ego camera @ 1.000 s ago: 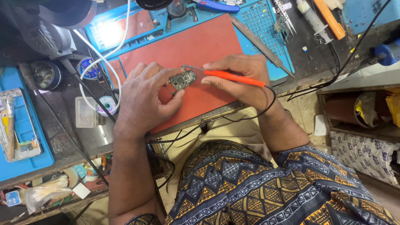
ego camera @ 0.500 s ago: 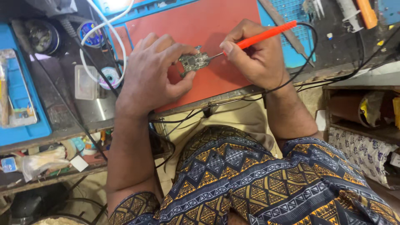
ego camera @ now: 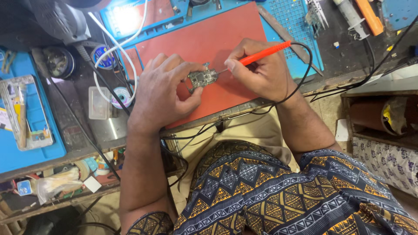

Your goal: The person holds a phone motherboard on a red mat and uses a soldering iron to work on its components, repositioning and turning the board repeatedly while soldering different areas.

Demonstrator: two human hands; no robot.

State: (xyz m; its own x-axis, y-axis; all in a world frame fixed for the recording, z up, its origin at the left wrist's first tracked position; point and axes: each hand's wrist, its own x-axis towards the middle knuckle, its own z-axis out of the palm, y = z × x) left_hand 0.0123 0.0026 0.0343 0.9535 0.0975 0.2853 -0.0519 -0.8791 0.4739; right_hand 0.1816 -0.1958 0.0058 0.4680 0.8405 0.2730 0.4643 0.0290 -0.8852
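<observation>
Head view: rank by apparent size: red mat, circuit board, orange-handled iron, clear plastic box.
1. red mat
2. orange-handled iron, long but thin
3. clear plastic box, close to the iron, unsure
4. circuit board, partly covered by left hand

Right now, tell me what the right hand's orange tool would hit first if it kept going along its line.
The right hand aims the orange tool down-left; its tip already appears to meet the small circuit board in the left hand.

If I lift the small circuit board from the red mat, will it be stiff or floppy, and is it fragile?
The small circuit board looks thin and flat, so probably stiff and light. Its surface seems crowded with tiny parts, so likely fragile; the left hand pinches it at its edges. On the red mat it should not roll, though the orange-handled tool in the right hand might push it.
</observation>
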